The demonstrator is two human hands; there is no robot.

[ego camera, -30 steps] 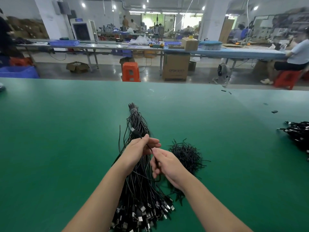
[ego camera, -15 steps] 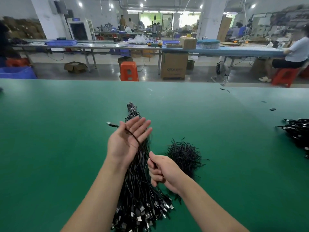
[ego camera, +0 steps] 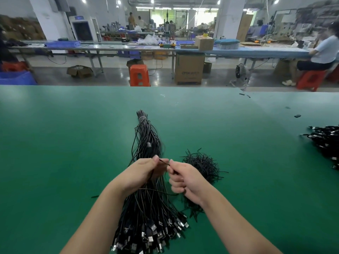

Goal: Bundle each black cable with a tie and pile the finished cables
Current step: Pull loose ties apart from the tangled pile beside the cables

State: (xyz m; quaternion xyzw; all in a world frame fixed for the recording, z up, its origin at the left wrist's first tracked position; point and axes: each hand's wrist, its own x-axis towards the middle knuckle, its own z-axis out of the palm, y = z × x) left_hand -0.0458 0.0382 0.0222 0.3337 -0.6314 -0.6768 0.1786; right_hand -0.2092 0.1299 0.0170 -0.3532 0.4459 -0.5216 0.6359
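Pinching cable (ego camera: 163, 162); both hands' fingers (ego camera: 156, 159) curled

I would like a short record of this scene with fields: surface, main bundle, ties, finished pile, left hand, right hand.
surface: green table mat
main bundle: long sheaf of black USB cables, plugs toward the person
ties: loose heap of short black ties, right of the bundle
finished pile: black cables at the right edge
left hand: pinches one thin black cable
right hand: pinches the same cable

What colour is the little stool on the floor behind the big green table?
The stool is orange; the head view, the only one, shows it clearly.
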